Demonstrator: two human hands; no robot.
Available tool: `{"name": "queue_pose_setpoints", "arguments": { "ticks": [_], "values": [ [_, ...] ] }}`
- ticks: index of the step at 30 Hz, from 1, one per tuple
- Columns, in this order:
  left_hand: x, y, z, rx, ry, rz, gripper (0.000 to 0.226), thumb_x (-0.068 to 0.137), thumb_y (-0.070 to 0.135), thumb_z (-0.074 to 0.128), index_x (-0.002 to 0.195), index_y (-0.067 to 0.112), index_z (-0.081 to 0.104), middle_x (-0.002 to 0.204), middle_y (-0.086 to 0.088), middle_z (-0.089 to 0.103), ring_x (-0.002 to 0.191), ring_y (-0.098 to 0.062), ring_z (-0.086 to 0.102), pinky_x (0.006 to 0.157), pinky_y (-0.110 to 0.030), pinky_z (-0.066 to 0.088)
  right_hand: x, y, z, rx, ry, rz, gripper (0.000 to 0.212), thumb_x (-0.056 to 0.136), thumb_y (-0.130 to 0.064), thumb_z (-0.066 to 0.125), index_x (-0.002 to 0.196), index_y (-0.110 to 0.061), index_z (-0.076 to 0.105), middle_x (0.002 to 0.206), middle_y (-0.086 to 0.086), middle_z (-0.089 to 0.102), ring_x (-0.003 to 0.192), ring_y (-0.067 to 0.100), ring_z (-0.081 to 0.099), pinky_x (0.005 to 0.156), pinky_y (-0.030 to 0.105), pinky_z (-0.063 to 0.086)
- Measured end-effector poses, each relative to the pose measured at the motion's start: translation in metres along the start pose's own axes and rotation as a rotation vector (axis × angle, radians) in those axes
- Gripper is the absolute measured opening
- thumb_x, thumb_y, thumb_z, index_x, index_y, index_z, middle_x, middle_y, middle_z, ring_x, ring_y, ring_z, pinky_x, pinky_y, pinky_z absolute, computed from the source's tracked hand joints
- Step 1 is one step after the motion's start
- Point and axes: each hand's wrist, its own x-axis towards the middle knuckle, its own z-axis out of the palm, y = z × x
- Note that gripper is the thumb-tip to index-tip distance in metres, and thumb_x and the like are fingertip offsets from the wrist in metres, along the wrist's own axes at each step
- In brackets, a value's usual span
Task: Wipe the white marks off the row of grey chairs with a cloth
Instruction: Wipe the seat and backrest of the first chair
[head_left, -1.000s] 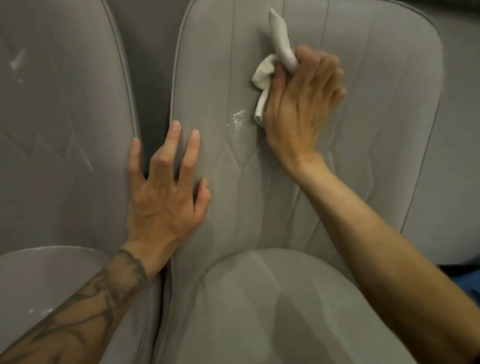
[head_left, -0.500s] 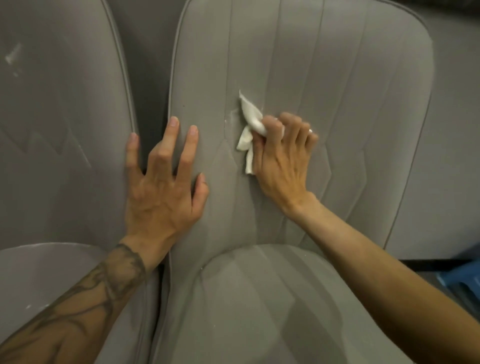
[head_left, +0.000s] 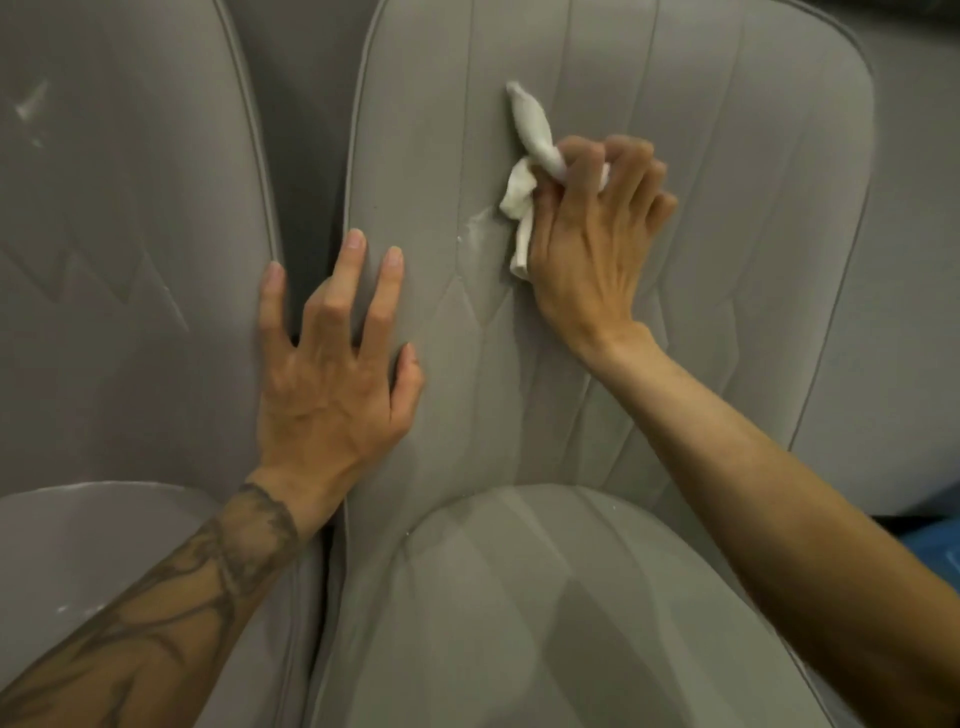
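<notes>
Our right hand (head_left: 587, 249) grips a crumpled white cloth (head_left: 524, 197), its fingers (head_left: 631, 156) curled round the wad, and presses it against the backrest of the middle grey chair (head_left: 727, 286). One twisted end of the cloth sticks up past the knuckles; another hangs beside the thumb. Just left of the cloth, a white mark (head_left: 475, 226) smears a seam of the backrest. Our left hand (head_left: 332, 384) lies flat, fingers spread and straight, holding nothing. It spans the gap between this chair and the left chair (head_left: 130, 234), whose backrest carries white flecks (head_left: 31, 106) near its top. A tattoo (head_left: 182, 582) covers the left forearm.
</notes>
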Motion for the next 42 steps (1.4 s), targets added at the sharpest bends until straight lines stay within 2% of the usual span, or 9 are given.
{"name": "queue_pose_setpoints", "arguments": {
  "ticks": [2,6,12,17,22,27,33,38,42],
  "values": [
    [0.0,0.0,0.0,-0.001,0.005,0.001,0.072,0.105,0.039,0.044,0.168,0.012,0.022,0.169,-0.021,0.026,0.139,-0.036,0.047,0.129,-0.063,0.017,-0.015,-0.009,0.002,0.03,0.026,0.078,0.015,0.099,-0.034,0.052,0.109,-0.029,0.041,0.111,0.007,0.055,0.097,0.022,0.041,0.079,0.039,0.03],
    [-0.001,0.001,-0.001,-0.007,0.0,0.001,0.072,0.105,0.039,0.045,0.167,0.012,0.022,0.169,-0.022,0.028,0.14,-0.037,0.048,0.128,-0.064,0.018,-0.078,-0.001,-0.018,0.044,-0.254,-0.085,0.022,0.096,-0.031,0.057,0.112,-0.026,0.041,0.114,0.013,0.057,0.098,0.026,0.041,0.083,0.041,0.031],
    [0.0,0.0,0.002,-0.022,0.02,-0.003,0.071,0.104,0.039,0.045,0.167,0.013,0.023,0.169,-0.02,0.027,0.139,-0.035,0.046,0.129,-0.062,0.015,0.006,-0.01,0.004,0.004,0.089,0.09,0.011,0.099,-0.037,0.05,0.106,-0.031,0.044,0.109,0.006,0.056,0.095,0.02,0.042,0.077,0.036,0.028],
    [-0.001,0.001,0.001,-0.023,0.005,-0.003,0.071,0.105,0.039,0.044,0.167,0.013,0.023,0.169,-0.021,0.027,0.139,-0.035,0.046,0.129,-0.063,0.016,-0.057,0.001,-0.02,0.051,-0.254,-0.052,0.02,0.096,-0.031,0.056,0.108,-0.017,0.063,0.114,0.014,0.058,0.1,0.028,0.045,0.082,0.041,0.032],
    [0.0,0.0,0.001,-0.022,0.006,0.002,0.07,0.106,0.04,0.041,0.167,0.013,0.022,0.169,-0.02,0.025,0.138,-0.035,0.045,0.13,-0.062,0.014,0.02,-0.011,0.004,-0.039,0.1,0.073,0.01,0.097,-0.034,0.052,0.104,-0.03,0.046,0.108,0.006,0.057,0.095,0.022,0.045,0.076,0.036,0.029],
    [-0.001,0.001,0.001,-0.015,0.011,-0.002,0.07,0.105,0.039,0.043,0.167,0.013,0.022,0.169,-0.021,0.027,0.14,-0.035,0.046,0.129,-0.063,0.017,-0.07,-0.003,-0.024,0.056,-0.306,-0.035,0.019,0.093,-0.03,0.057,0.108,-0.021,0.064,0.114,0.013,0.057,0.101,0.029,0.048,0.084,0.041,0.032],
    [0.0,0.002,0.001,-0.002,0.016,0.0,0.07,0.104,0.038,0.043,0.167,0.013,0.024,0.169,-0.021,0.029,0.142,-0.033,0.044,0.129,-0.063,0.017,0.022,-0.01,0.007,-0.039,0.141,0.07,0.011,0.095,-0.03,0.055,0.105,-0.029,0.052,0.107,0.007,0.058,0.097,0.021,0.043,0.076,0.034,0.025],
    [-0.001,-0.001,0.002,0.005,0.025,-0.001,0.07,0.105,0.038,0.043,0.167,0.013,0.024,0.169,-0.021,0.03,0.142,-0.034,0.044,0.129,-0.062,0.017,-0.094,-0.001,-0.022,0.052,-0.297,-0.031,0.02,0.095,-0.029,0.059,0.109,-0.016,0.066,0.115,0.016,0.057,0.1,0.032,0.049,0.086,0.042,0.032],
    [0.0,0.003,0.001,-0.007,0.007,0.0,0.07,0.104,0.039,0.043,0.167,0.013,0.023,0.17,-0.021,0.028,0.141,-0.034,0.044,0.129,-0.062,0.017,-0.02,0.003,-0.004,-0.008,-0.06,0.198,0.038,0.099,-0.038,0.047,0.118,-0.009,0.064,0.121,0.017,0.06,0.113,0.037,0.054,0.088,0.042,0.031]
  ]
}}
